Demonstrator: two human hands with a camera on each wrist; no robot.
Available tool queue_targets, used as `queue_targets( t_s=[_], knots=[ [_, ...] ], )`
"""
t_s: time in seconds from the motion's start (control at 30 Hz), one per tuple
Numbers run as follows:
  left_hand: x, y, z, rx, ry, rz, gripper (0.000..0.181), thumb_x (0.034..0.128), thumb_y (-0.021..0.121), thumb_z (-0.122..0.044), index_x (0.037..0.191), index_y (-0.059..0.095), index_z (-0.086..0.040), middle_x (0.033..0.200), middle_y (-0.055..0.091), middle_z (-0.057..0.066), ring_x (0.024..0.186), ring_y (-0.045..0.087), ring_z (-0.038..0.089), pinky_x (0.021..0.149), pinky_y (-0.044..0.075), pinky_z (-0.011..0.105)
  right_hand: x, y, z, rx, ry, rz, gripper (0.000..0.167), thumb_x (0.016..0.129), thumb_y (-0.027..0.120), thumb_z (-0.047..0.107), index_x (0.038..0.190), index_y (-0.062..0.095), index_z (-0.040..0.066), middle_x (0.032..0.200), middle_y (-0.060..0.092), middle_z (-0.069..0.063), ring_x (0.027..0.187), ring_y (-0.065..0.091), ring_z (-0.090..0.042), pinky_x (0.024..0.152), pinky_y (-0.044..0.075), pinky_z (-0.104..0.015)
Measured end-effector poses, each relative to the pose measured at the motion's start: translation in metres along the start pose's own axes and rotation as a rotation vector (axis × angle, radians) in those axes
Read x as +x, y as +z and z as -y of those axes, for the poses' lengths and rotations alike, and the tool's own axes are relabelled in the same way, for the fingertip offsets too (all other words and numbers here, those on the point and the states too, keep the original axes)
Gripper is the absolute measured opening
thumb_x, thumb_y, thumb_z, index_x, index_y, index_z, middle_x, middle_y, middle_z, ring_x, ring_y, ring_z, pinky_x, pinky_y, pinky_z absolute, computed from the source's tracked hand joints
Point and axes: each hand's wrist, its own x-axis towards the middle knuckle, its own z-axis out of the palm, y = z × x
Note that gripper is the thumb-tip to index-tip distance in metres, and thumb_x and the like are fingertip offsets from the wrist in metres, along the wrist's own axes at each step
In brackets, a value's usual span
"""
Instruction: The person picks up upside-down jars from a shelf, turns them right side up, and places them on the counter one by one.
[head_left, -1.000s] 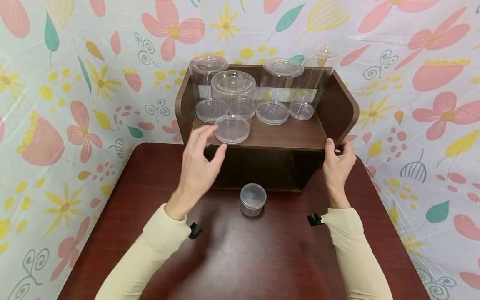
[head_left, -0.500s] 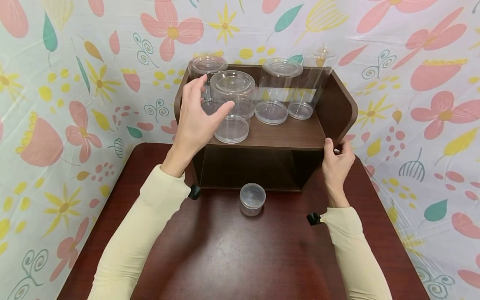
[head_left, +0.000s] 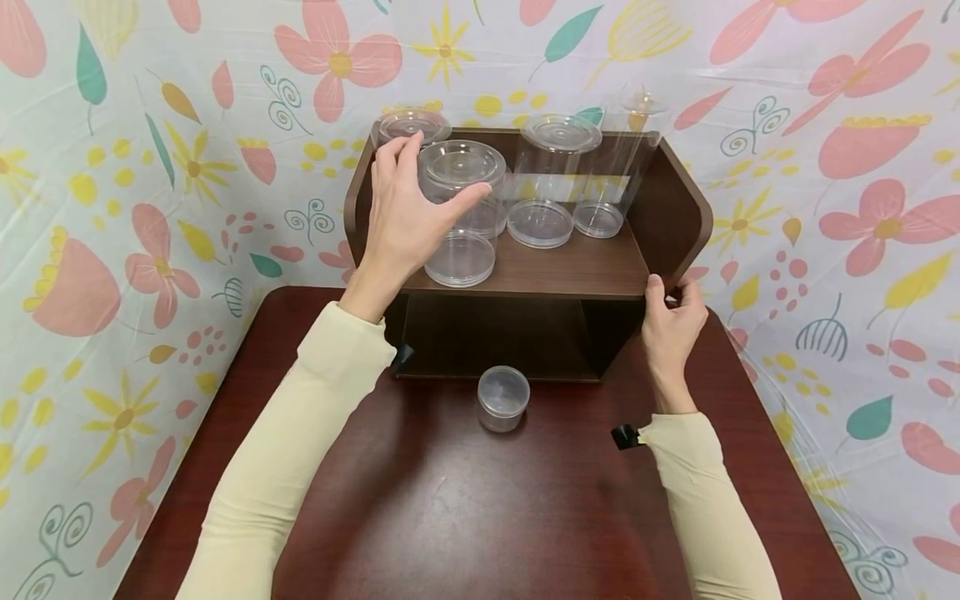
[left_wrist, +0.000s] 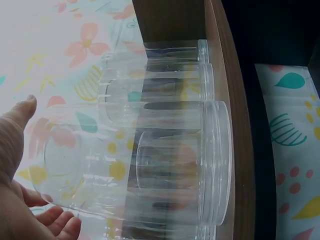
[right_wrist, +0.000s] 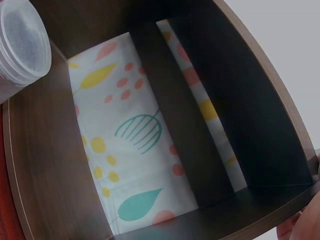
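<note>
A tall clear plastic jar (head_left: 467, 162) stands at the front of the upper shelf (head_left: 570, 271) of a dark brown wooden rack. My left hand (head_left: 408, 208) is at its upper left side, fingers and thumb spread around its top. In the left wrist view, the thumb stands apart from the jar (left_wrist: 175, 120), while the fingers lie close below it; contact is unclear. At the rack's right front edge, my right hand (head_left: 673, 329) grips the side panel (head_left: 675, 217), thumb in front and fingers behind. Only part of that hand shows in the right wrist view.
More clear jars stand behind: one (head_left: 408, 125) back left, one (head_left: 561, 133) centre right, and a slim one (head_left: 600, 218) farther right. A small lidded jar (head_left: 503, 398) stands on the red-brown table (head_left: 480, 517) before the open lower compartment (head_left: 495, 333).
My left hand has risen from beside the front jar's base to its top, then shifted slightly right with fingers spread around it. The right hand keeps its place on the rack.
</note>
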Motion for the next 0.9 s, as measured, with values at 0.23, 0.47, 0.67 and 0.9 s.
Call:
queue_targets(
  t_s=[0.23, 0.47, 0.67, 0.9],
  knots=[
    [0.004, 0.005, -0.001, 0.076, 0.005, -0.022, 0.114, 0.0767, 0.078, -0.072, 0.16, 0.035, -0.008, 0.154, 0.033, 0.004, 0.143, 0.028, 0.016, 0.116, 0.025, 0.019, -0.001, 0.001, 0.002, 0.013, -0.002, 0.002, 0.012, 0.091, 0.071, 0.013, 0.082, 0.066, 0.008, 0.079, 0.059, 0.009, 0.072, 0.054, -0.004, 0.07, 0.043, -0.018],
    [0.006, 0.01, -0.001, 0.094, 0.026, -0.033, 0.111, 0.0771, 0.078, -0.071, 0.158, 0.04, -0.006, 0.151, 0.034, 0.004, 0.142, 0.03, 0.018, 0.115, 0.024, 0.018, -0.001, 0.001, 0.002, 0.013, -0.004, 0.0, 0.013, 0.091, 0.071, 0.013, 0.082, 0.066, 0.005, 0.079, 0.06, 0.007, 0.071, 0.054, -0.004, 0.069, 0.043, -0.018],
    [0.005, 0.012, -0.003, 0.097, 0.067, -0.052, 0.101, 0.0778, 0.081, -0.068, 0.152, 0.05, -0.005, 0.147, 0.041, 0.008, 0.133, 0.037, 0.024, 0.112, 0.029, 0.022, 0.0, 0.0, 0.001, 0.012, -0.004, 0.0, 0.012, 0.091, 0.07, 0.012, 0.081, 0.065, 0.009, 0.079, 0.06, 0.003, 0.072, 0.054, -0.004, 0.07, 0.043, -0.018],
    [-0.001, 0.013, -0.005, 0.09, 0.081, -0.054, 0.098, 0.0775, 0.081, -0.067, 0.148, 0.054, -0.006, 0.144, 0.043, 0.008, 0.132, 0.037, 0.024, 0.111, 0.03, 0.023, -0.001, 0.001, 0.005, -0.006, 0.007, -0.008, 0.012, 0.092, 0.07, 0.008, 0.082, 0.064, 0.004, 0.08, 0.059, 0.007, 0.073, 0.053, -0.002, 0.071, 0.042, -0.017]
  ],
)
